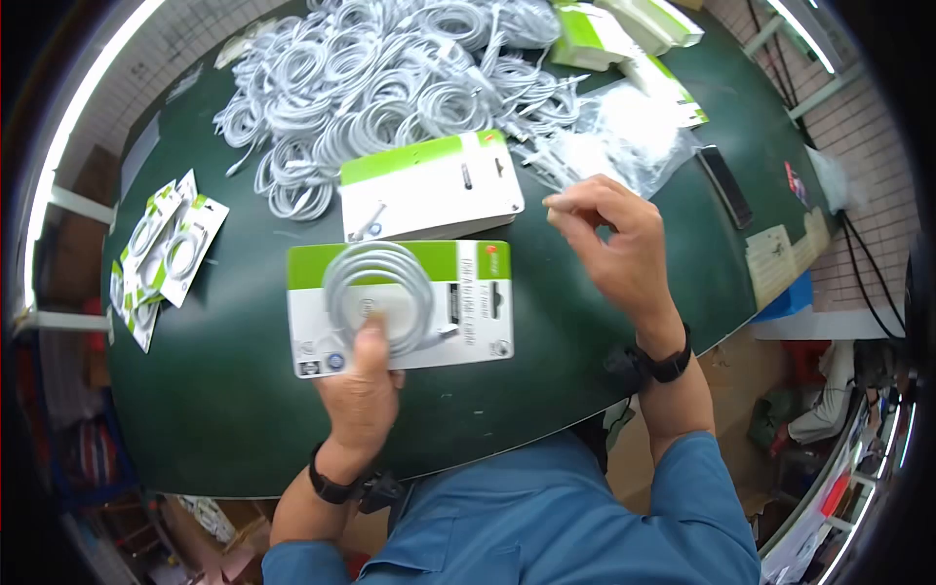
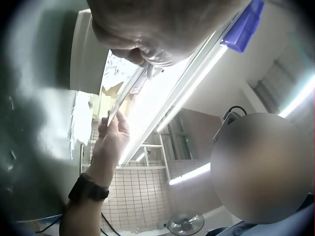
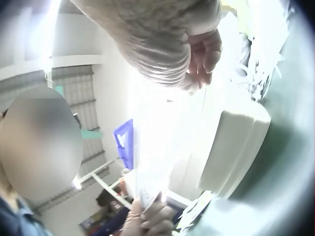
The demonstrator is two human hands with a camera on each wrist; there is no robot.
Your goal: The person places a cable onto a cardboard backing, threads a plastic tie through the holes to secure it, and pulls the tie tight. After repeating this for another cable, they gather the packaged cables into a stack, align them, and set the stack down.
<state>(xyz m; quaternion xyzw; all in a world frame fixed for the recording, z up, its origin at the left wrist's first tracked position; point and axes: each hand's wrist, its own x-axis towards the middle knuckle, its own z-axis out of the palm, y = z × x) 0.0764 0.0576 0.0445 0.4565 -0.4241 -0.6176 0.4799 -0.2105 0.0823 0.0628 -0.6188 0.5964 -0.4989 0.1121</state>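
My left hand (image 1: 359, 400) grips a white and green packaging card (image 1: 476, 331) from its lower edge, the thumb lying over its face. A coiled white cable (image 1: 421, 297) rests on the card, with the thumb pressing at the coil's middle. A short plug end of the cable points toward the printed side. My right hand (image 1: 624, 244) hovers to the right of the card, its thumb and forefinger tips together and no object visible between them. In the right wrist view, the fingers (image 3: 211, 56) of this hand are curled.
Behind the held card lies a stack of similar cards (image 1: 419, 185). A large heap of coiled cables (image 1: 380, 78) covers the back. Packed cards (image 1: 195, 249) lie at the left. A clear plastic bag (image 1: 634, 136), green-white boxes (image 1: 590, 39) and a dark phone-like bar (image 1: 724, 185) sit at the right.
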